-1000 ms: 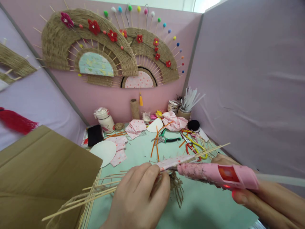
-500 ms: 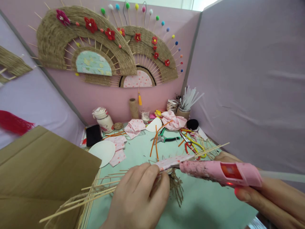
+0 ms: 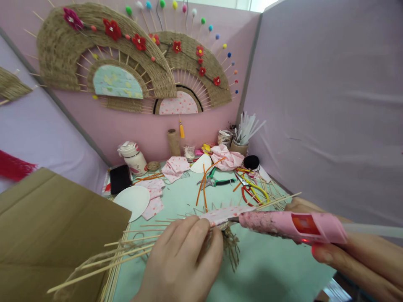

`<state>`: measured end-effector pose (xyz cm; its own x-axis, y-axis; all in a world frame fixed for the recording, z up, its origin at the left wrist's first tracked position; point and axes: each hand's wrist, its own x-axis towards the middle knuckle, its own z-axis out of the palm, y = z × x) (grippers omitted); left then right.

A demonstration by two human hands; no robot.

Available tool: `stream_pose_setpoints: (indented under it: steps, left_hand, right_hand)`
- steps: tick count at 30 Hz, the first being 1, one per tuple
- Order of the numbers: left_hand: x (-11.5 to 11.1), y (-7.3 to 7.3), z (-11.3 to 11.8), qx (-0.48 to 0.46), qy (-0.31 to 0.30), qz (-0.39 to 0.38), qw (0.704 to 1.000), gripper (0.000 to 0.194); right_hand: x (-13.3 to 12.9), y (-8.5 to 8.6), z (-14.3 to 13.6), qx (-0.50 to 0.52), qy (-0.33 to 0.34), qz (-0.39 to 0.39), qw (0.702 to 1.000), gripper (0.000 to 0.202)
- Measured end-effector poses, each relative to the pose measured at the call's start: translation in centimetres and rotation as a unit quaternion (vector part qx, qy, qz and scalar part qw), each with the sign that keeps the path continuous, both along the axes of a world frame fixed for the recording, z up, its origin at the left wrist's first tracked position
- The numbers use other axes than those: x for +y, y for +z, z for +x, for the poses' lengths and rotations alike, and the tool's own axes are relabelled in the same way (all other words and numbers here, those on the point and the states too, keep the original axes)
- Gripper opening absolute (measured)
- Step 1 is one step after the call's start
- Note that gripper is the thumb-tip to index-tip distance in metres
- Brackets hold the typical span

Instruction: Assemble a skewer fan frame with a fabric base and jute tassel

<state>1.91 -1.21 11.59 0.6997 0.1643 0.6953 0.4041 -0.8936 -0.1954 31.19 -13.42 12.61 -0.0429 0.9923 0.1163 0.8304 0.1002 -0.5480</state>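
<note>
Dotted fabric strip [image 3: 226,214] at centre, partly hidden where left hand [image 3: 184,258] pinches it, right hand [image 3: 355,260], its far side unseen, curls around smudged plastic glue gun [image 3: 270,222] lower right, frayed twine [image 3: 232,251] below.

The pink plastic glue gun [image 3: 272,223] is dark-smudged, its tapered grey nozzle [image 3: 233,219] metal. Slim pale wooden sticks [image 3: 94,273] look matt, as does the creased brown cardboard [image 3: 56,222] at eight o'clock. The arched brown twine fan [image 3: 59,54] at eleven is rough-woven.
</note>
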Motion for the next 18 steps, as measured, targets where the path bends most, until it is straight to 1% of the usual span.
stream_pose_setpoints:
  steps: [1, 3, 8, 10, 12, 13, 15, 16, 17, 18]
  left_hand:
    - [0.0, 0.0, 0.0, 0.003, -0.003, 0.001, 1.0, 0.02]
    - [0.0, -0.1, -0.1, 0.006, -0.008, 0.006, 1.0, 0.021]
    - [0.1, -0.1, 0.1, 0.012, -0.022, 0.006, 1.0, 0.021]
    - [0.2, -0.2, 0.2, 0.017, -0.029, -0.002, 0.999, 0.022]
    - [0.2, -0.2, 0.1, 0.017, -0.035, -0.006, 0.999, 0.021]
    - [0.3, -0.3, 0.1, 0.016, -0.037, -0.005, 0.999, 0.021]
    - [0.4, -0.3, 0.0, 0.02, -0.037, -0.003, 0.999, 0.021]
    - [0.4, -0.4, -0.1, 0.023, -0.034, -0.003, 0.999, 0.022]
    - [0.5, -0.4, -0.2, 0.022, -0.031, -0.002, 0.999, 0.023]
    - [0.5, -0.4, -0.2, 0.018, -0.027, 0.001, 0.999, 0.024]
  right_hand:
    - [0.0, 0.1, 0.0, -0.02, 0.013, -0.022, 0.999, 0.05]
    - [-0.1, 0.4, 0.0, -0.035, 0.026, -0.036, 0.998, 0.048]
    - [0.0, 1.5, -0.3, -0.028, 0.045, -0.026, 0.998, 0.043]
    - [-0.1, 1.4, 0.0, -0.029, 0.043, -0.031, 0.998, 0.044]
    - [-0.7, 0.6, 0.8, -0.042, 0.022, -0.022, 0.999, 0.045]
    - [-1.2, 0.0, 1.5, -0.051, -0.001, -0.003, 0.999, 0.045]
    - [-2.7, -1.7, 3.2, -0.063, -0.053, 0.054, 0.995, 0.048]
    - [-3.5, -2.5, 4.0, -0.06, -0.083, 0.102, 0.99, 0.047]
    - [-4.5, -3.3, 4.7, -0.055, -0.093, 0.089, 0.99, 0.048]
    - [-5.4, -3.9, 5.3, -0.041, -0.122, 0.092, 0.987, 0.046]
